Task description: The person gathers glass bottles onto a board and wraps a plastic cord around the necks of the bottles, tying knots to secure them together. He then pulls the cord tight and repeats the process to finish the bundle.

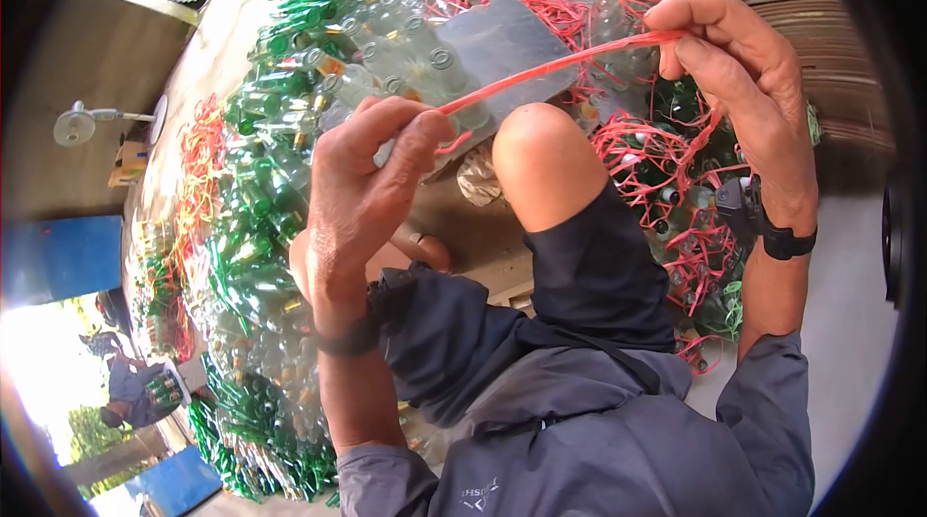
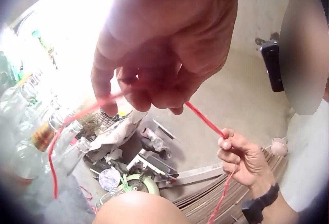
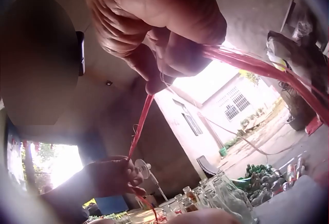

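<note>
Work in hand: a red plastic strap is stretched taut between the two hands, above the person's raised bare knee.
Left hand: its grip is closed on the strap, thumb and forefinger pinching the lower end, just left of the knee; a short loose tail hangs below the pinch.
Right hand: its grip is clamped on the upper end, fingers curled round the strap, up and to the right of the knee.
Strap: it runs in a straight slant over the knee, touching neither the knee nor the bottles as far as the head view shows; the left wrist view shows it passing from one hand to the other.
Done so far: by the look of it, one length has been picked out and pulled straight; no knot or loop shows in it yet.
Left to do: judging by the heaps, much remains, with a tangle of red straps right of the knee and loose green and clear glass bottles spread left of and beyond it.
Bundles: whether the bottles left of the knee are already tied cannot be told.
Writing: small pale lettering on the dark jacket below the knee, upside down and too small to read; bottle labels are unreadable.
</note>
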Available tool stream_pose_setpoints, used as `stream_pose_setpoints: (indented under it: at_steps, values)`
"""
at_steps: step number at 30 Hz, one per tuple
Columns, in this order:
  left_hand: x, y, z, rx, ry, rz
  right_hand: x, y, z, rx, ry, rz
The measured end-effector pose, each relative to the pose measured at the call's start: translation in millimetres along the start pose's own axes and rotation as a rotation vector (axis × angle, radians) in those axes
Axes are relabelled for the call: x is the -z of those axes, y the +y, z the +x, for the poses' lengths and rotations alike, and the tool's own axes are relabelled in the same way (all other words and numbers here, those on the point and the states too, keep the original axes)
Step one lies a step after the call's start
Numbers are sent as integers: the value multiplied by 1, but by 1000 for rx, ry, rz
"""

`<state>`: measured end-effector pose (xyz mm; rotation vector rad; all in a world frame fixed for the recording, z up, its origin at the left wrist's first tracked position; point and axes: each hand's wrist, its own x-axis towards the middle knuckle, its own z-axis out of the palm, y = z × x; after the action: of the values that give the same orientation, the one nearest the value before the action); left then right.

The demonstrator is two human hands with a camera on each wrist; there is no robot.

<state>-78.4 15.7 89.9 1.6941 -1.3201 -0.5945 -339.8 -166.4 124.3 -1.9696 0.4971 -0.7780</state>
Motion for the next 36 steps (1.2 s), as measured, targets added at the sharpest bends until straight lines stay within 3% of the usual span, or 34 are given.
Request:
stream_pose_setpoints:
  at_steps: [5,10,12,15,16,18,21,28,30,31,32,34,36]
  values:
    - [21,-19,-17,133,135,-204,-18,9,15,78,-27,37]
    - [27,-23,-28,316,217,-275,-19,6,15,28,-126,-187]
    - [18,-24,-32,276,241,-238,-13,0,15,-8,-126,-260]
    - [3,-17,-39,222,218,-370,5,-12,12,-118,-268,-374]
    - [-5,4,-41,324,249,-461,10,-14,8,-139,-261,-391]
    - [-10,-15,-38,146,163,-479,17,-15,0,-41,-204,-356]
    - [-17,-6,-46,249,147,-626,34,-33,-6,-100,-265,-459]
    - [-23,-10,-52,260,113,-668,68,-50,-13,-164,-313,-675]
    - [-26,-7,-52,260,98,-666,76,-48,-9,-243,-277,-738]
    - [-28,-8,-52,262,113,-647,49,-93,2,-376,-175,-697]
    - [-30,-9,-52,266,127,-628,50,-92,3,-385,-173,-701]
    - [-34,-16,-52,243,124,-603,51,-86,2,-28,-246,-1029]
    - [-36,-21,-53,222,114,-578,44,-84,-2,-43,-172,-1004]
